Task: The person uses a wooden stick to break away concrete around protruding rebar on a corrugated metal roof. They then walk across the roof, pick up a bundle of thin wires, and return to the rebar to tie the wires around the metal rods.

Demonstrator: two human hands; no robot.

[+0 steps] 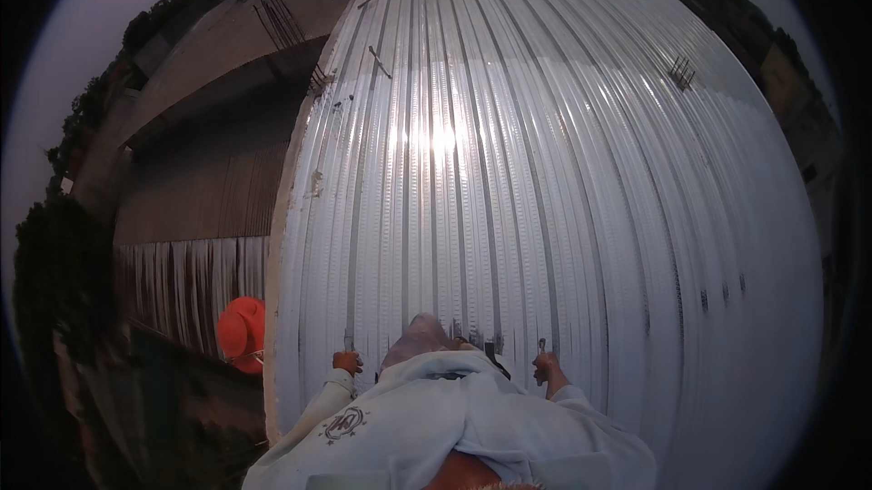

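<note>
I stand on a ribbed metal decking point(581, 245) of pale, shiny sheets whose ridges run away from me. To the left of my body, my left hand point(347, 362) is closed, and a small greyish piece point(349, 343) sticks up past its fingers. On the other side my right hand point(546, 366) is closed too, with a short thin piece point(542, 345) showing above it. Both pieces are too small to name. A white long-sleeved shirt point(409, 426) covers my arms and hides part of the decking below me.
The decking's left edge point(283, 245) drops to a lower level, where a red rounded tank or container point(240, 336) stands. Rebar ends point(681, 72) poke up at far right, and more rebar point(278, 22) rises at far left. Loose bars point(379, 63) lie on the far decking.
</note>
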